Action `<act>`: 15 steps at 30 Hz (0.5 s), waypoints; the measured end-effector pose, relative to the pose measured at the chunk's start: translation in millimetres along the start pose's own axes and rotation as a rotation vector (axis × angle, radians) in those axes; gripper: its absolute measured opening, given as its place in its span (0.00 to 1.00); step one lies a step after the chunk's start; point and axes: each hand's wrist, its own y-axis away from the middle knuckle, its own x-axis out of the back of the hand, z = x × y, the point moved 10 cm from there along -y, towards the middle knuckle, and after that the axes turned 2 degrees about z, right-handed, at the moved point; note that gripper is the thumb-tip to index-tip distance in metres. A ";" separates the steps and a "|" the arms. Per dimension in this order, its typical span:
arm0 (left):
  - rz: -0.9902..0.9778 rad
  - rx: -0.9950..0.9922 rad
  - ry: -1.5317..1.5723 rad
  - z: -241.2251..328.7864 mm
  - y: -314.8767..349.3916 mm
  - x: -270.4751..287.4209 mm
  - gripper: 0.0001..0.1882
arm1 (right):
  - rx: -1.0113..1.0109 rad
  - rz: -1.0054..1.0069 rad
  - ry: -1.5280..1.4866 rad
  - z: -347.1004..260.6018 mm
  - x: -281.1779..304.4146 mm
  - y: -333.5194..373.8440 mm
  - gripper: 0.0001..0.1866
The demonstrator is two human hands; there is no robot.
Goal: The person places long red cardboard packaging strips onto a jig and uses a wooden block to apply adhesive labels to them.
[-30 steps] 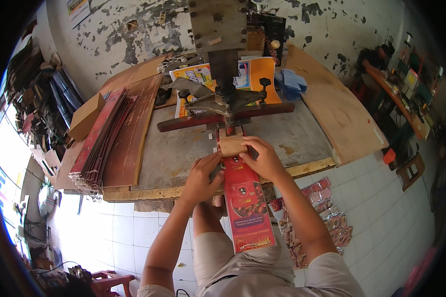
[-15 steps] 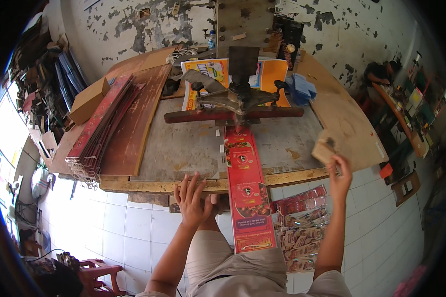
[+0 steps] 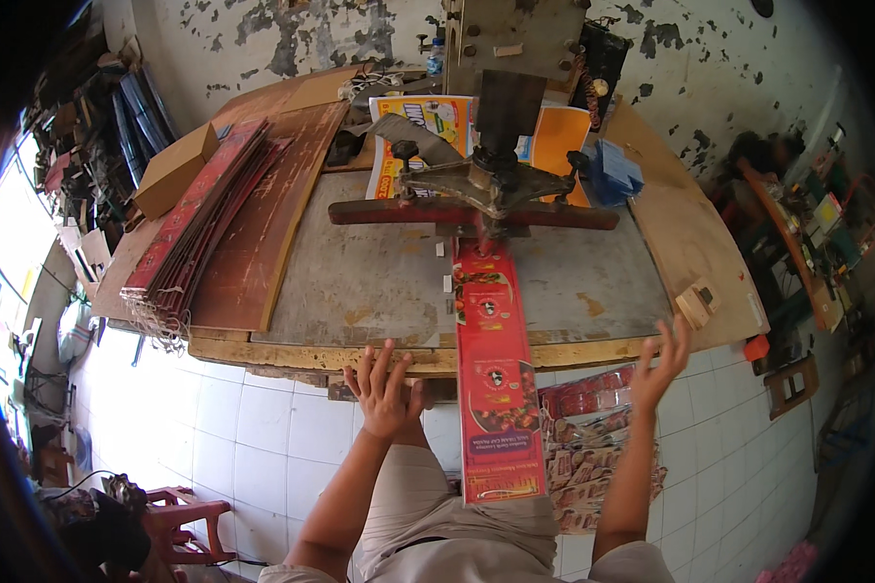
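Observation:
A long red printed strip (image 3: 494, 355) runs from beneath the dark metal press (image 3: 489, 189) over the table's front edge to my lap. My left hand (image 3: 385, 396) is open, fingers spread, at the front edge of the table, left of the strip and apart from it. Nothing is in my right hand (image 3: 657, 367), which is raised with its fingers apart near the table's right front edge. Just beyond its fingertips a small wooden block (image 3: 695, 303) rests on the brown board. The strip's far end is hidden under the press.
Bundled red strips (image 3: 192, 228) and a cardboard box (image 3: 177, 171) lie on the table's left. Blue plastic (image 3: 616, 173) and orange printed sheets (image 3: 558, 155) sit behind the press. Printed strips (image 3: 593, 457) cover floor at right. A red stool (image 3: 187, 525) stands lower left; a person sits far right.
My right hand has let go of the wooden block, which now rests on the brown board further right. My left hand has shifted a little, with its fingers more spread.

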 end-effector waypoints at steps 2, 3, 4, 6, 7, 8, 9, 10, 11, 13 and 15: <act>0.002 -0.021 -0.007 0.3 0.8 -1.5 0.25 | 0.087 -0.067 -0.021 -33.4 -22.7 29.5 0.25; -0.003 -0.034 -0.016 0.4 0.9 -1.0 0.26 | 0.131 -0.101 -0.035 -46.1 -36.2 42.7 0.27; -0.007 -0.047 -0.019 2.1 0.7 -2.6 0.27 | 0.098 -0.046 -0.038 -47.5 -39.7 51.5 0.28; -0.013 -0.049 -0.020 3.2 -0.2 -3.5 0.27 | 0.035 0.062 -0.046 -48.0 -43.3 63.6 0.31; -0.016 -0.049 -0.021 3.5 0.0 -3.9 0.27 | 0.036 0.083 -0.058 -49.1 -44.0 64.9 0.31; -0.016 -0.046 -0.019 3.3 1.0 -4.5 0.27 | 0.036 0.105 -0.071 -49.4 -44.9 65.0 0.31; -0.013 -0.042 -0.018 2.5 1.7 -4.7 0.27 | 0.037 0.128 -0.084 -50.6 -45.2 64.1 0.31; -0.010 -0.039 -0.016 1.9 2.2 -5.0 0.27 | 0.031 0.137 -0.089 -51.4 -46.3 64.3 0.31; -0.006 -0.040 -0.017 1.6 2.5 -5.4 0.27 | 0.026 0.146 -0.094 -51.9 -47.1 64.7 0.31; -0.001 -0.039 -0.021 1.3 3.4 -5.7 0.27 | 0.021 0.146 -0.094 -50.9 -48.3 65.4 0.31; -0.005 -0.038 -0.026 1.4 3.9 -6.6 0.27 | 0.023 0.131 -0.084 -47.8 -48.1 66.2 0.31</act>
